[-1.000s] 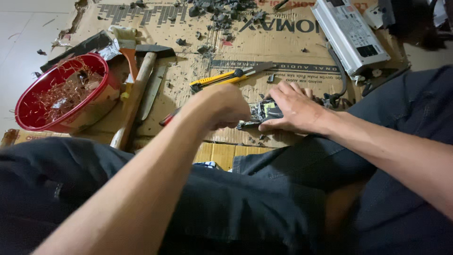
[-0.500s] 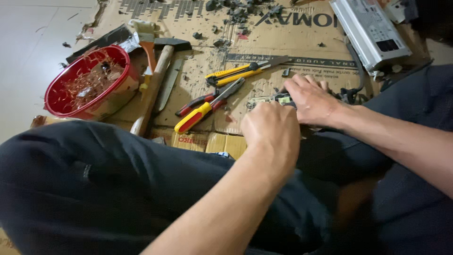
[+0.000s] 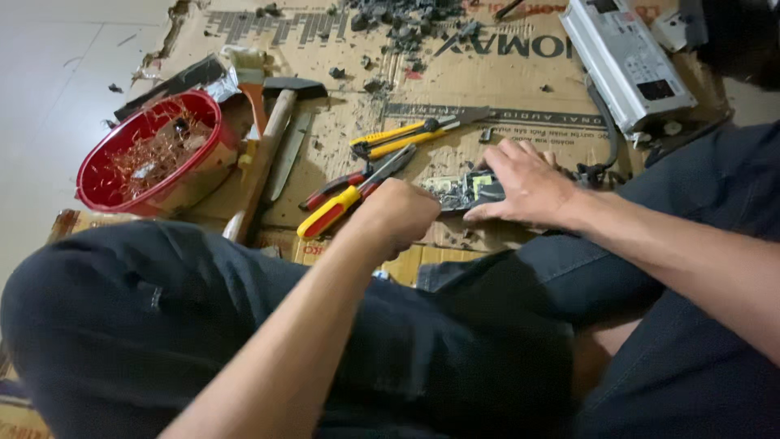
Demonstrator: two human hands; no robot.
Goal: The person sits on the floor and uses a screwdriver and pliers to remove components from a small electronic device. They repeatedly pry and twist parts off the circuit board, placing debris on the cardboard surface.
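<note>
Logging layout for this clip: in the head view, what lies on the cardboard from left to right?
Red bowl → wooden-handled hammer → red-and-yellow pliers → left hand → circuit board → right hand → grey metal power unit.

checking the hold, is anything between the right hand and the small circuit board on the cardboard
Nothing visible: the right hand lies flat on the small green-and-black circuit board, fingers touching it. The left hand is closed just beside the board.

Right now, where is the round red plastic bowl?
The round red plastic bowl sits at the left of the head view, on the cardboard sheet, beside the wooden-handled hammer.
</note>
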